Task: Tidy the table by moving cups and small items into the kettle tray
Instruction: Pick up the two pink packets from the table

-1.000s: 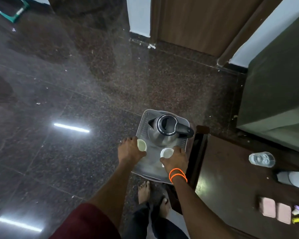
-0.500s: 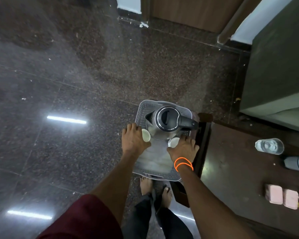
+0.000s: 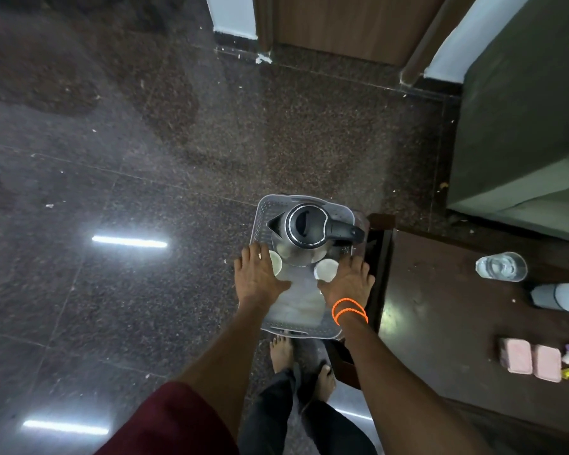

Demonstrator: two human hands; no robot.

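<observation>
A grey perforated kettle tray hangs in the air above the floor, just left of the table's corner. On it stands a steel kettle with a black lid and handle. Two small white cups sit in front of the kettle, the left cup and the right cup. My left hand holds the tray's left side, thumb lying inside. My right hand, with orange bands at the wrist, holds the right side next to the right cup.
A dark wooden table lies at the right with a glass, a white bottle, two pink blocks and small purple and yellow items. A grey-green cabinet stands beyond it. My bare feet are under the tray.
The tray stays held between both hands beside the table corner. My right hand's fingers have stretched further forward along the rim. The view has shifted a little.
</observation>
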